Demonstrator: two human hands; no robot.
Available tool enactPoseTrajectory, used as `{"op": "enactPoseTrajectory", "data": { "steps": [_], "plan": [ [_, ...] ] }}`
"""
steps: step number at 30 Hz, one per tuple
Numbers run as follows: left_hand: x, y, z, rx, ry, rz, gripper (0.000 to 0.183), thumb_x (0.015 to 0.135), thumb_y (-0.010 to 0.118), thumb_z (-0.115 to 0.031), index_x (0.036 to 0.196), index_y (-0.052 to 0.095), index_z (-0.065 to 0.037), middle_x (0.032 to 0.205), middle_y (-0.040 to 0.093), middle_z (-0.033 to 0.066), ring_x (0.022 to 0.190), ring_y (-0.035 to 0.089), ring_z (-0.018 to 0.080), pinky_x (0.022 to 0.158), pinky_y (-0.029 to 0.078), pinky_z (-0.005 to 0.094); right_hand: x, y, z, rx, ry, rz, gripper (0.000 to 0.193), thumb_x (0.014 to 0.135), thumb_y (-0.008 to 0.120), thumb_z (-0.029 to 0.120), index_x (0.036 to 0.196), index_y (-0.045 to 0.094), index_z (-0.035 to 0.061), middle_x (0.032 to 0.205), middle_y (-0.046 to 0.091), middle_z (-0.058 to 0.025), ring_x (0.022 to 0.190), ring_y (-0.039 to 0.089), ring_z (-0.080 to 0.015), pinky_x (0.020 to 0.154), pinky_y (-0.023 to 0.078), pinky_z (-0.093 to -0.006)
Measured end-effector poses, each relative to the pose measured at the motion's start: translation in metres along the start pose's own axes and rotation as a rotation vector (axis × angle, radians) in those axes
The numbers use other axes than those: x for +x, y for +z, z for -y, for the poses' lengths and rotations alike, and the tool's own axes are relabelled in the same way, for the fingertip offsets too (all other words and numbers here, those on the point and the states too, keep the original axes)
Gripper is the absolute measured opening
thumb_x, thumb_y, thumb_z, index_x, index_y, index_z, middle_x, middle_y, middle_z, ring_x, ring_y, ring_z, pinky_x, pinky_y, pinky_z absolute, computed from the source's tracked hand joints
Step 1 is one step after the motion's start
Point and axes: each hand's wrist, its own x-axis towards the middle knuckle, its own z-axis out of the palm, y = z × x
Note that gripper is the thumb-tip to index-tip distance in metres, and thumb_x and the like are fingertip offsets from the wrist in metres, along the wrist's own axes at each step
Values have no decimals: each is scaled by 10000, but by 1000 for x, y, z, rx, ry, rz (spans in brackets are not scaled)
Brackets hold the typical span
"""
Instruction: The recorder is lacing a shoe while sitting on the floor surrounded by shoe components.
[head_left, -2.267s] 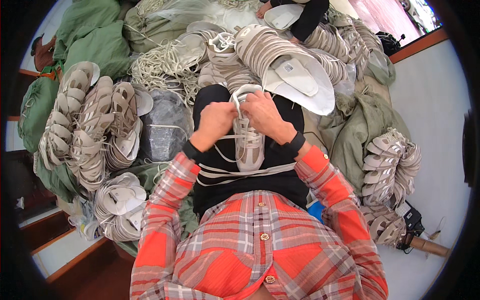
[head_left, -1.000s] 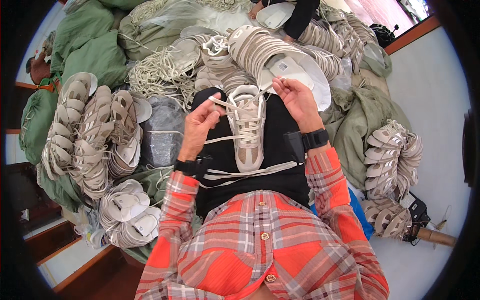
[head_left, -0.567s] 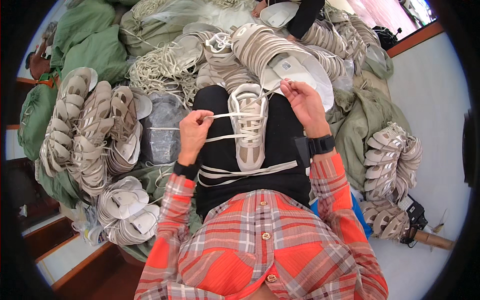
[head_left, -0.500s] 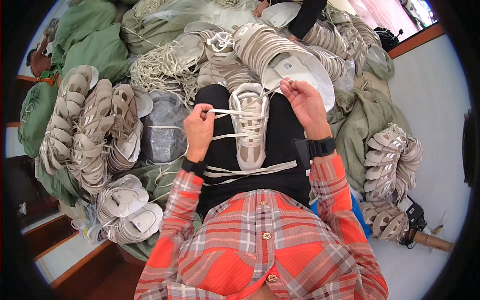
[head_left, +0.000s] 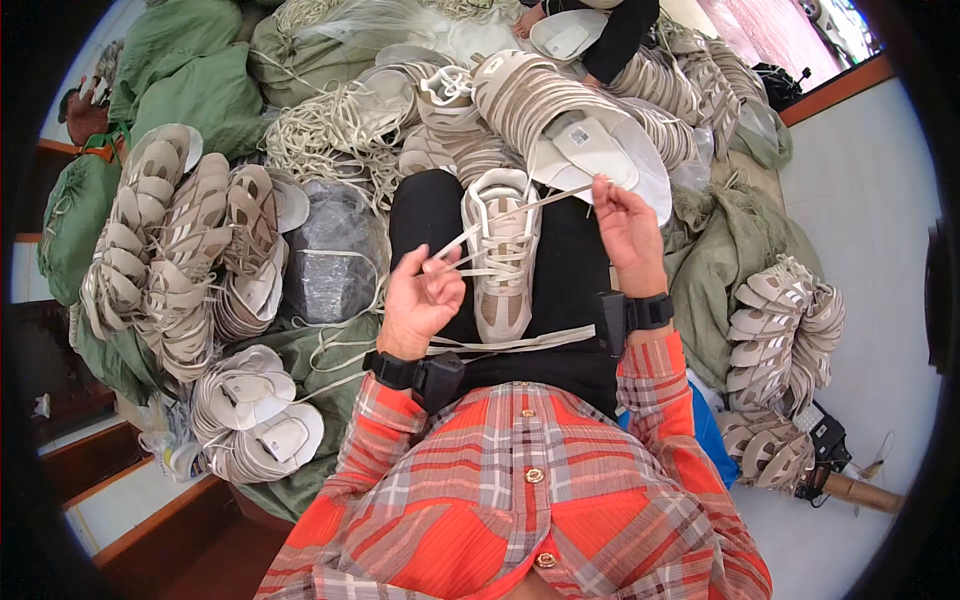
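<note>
Between my thighs stands a beige and white shoe upper (head_left: 503, 262), its toe pointing toward me. An off-white shoelace (head_left: 540, 203) runs through its eyelets and stretches up to my right hand (head_left: 630, 232), whose fingers pinch it at the upper right. Left of the shoe, my left hand (head_left: 424, 298) is turned palm up with curled fingers closed on a lace. Another part of the lace crosses low between the hands. More laces (head_left: 540, 338) lie across my lap below the toe.
Stacked shoe uppers (head_left: 185, 255) line the left, with a plastic-wrapped bundle (head_left: 330, 255) beside them. Ahead are a heap of laces (head_left: 330, 135) and a long row of uppers (head_left: 530, 95). Green sacks (head_left: 745, 270) and more uppers (head_left: 780, 325) sit right. Another person's leg (head_left: 620, 40) shows at the top.
My left hand has moved right and slightly down, turning palm up. My right hand has shifted a little right and down. The lace now slants across the shoe between them.
</note>
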Motion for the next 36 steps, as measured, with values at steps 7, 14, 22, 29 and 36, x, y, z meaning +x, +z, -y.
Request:
{"op": "enactPoseTrajectory", "data": {
  "steps": [7,14,22,29,36],
  "plan": [
    [18,-18,-6,8,-267,114,144,935,476,-134,952,552,-13,510,394,-57,443,294,81,450,235,229,20,-4,3,183,-108,-171,147,857,421,-92,971,465,-176,1047,546,-253,1037,553,-344,996,465,-387],
    [3,9,-32,826,385,-100,234,884,592,-136,1085,551,-24,723,588,19,496,422,45,440,348,200,22,-13,0,-49,-108,-159,81,821,459,-73,852,492,-140,985,558,-243,951,592,-352,924,507,-433],
    [5,-5,5,2638,1347,216,256,759,662,-170,964,548,-66,876,542,86,878,490,292,751,388,383,-27,4,8,-870,-222,-79,188,888,533,74,1026,514,-52,925,582,-135,792,628,-203,659,556,-296],
    [-10,21,-26,2548,544,88,148,868,547,-188,905,499,-53,715,591,203,737,590,416,586,438,489,-61,27,-29,-1193,60,206,160,901,536,112,1036,546,27,730,596,-52,538,566,-93,452,471,-221],
    [-59,27,-97,2603,620,386,182,860,556,-178,903,613,-11,687,558,106,622,536,193,578,417,324,-45,92,-122,-1412,605,713,249,892,561,234,995,563,8,602,599,-75,409,557,-133,341,430,-250]
  ]
}}
